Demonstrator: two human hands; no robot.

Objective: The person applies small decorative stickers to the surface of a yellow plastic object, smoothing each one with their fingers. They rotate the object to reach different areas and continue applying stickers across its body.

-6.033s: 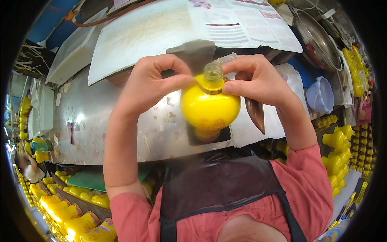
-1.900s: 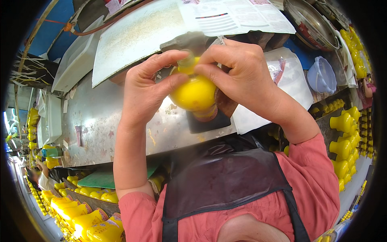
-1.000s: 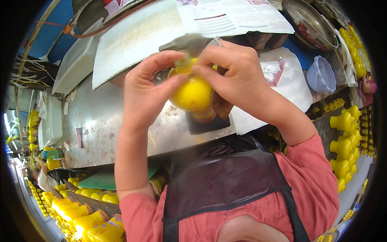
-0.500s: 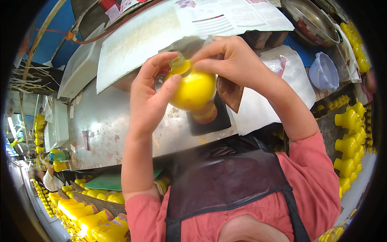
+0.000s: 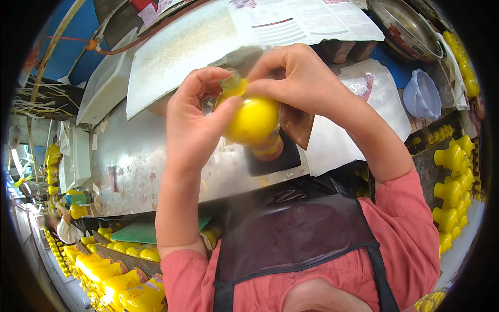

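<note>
A glossy yellow bottle-shaped vase [image 5: 253, 120] stands before me on a dark square pad [image 5: 278, 160], its round belly toward me and a patterned band near its foot. Its bare neck [image 5: 230, 79] looks like greenish clear glass and leans up to the left. My left hand [image 5: 196, 117] is closed around the neck and shoulder, thumb on the yellow side and fingers behind the rim. Against the neck's right side, my right hand [image 5: 293, 75] pinches thumb and forefinger together. What lies between those fingertips is hidden.
A brown pointed piece [image 5: 297, 127] sits right of the vase, by white paper [image 5: 332, 145]. Farther right are a pale blue bucket [image 5: 421, 93] and a metal basin [image 5: 405, 28]. Yellow vases [image 5: 112, 275] crowd both sides. A person [image 5: 67, 231] is at far left.
My right thumb and fingertips have shifted slightly left, closer against the neck. My left thumb has moved up toward the neck. The vase stays in place.
</note>
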